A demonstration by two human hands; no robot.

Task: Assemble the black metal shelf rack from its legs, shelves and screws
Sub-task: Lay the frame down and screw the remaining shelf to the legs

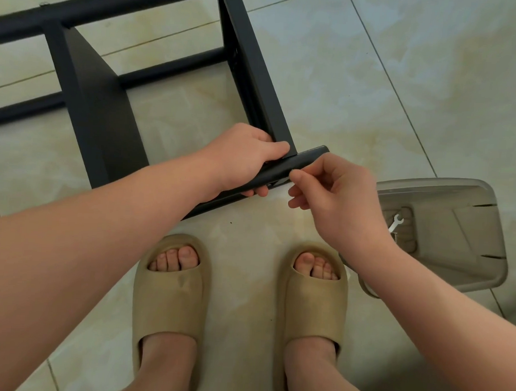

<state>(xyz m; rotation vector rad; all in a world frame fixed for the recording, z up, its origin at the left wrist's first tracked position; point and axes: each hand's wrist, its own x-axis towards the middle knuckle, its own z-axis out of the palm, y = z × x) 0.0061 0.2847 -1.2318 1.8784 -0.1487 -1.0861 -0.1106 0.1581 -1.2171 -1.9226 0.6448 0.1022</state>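
Observation:
The partly built black metal rack (101,99) lies on its side on the tiled floor, with two shelves standing on edge between long legs. My left hand (246,156) grips the near black leg (299,164) where it meets the right-hand shelf (253,68). Just to its right, my right hand (336,193) has thumb and forefinger pinched together at the leg's lower edge. Whether a screw sits between those fingertips is hidden.
A grey plastic lid or tray (456,233) lies on the floor at the right, with a small silver wrench (396,222) on it. My two feet in tan slides (169,295) stand just below the rack. Pale floor tiles surround everything.

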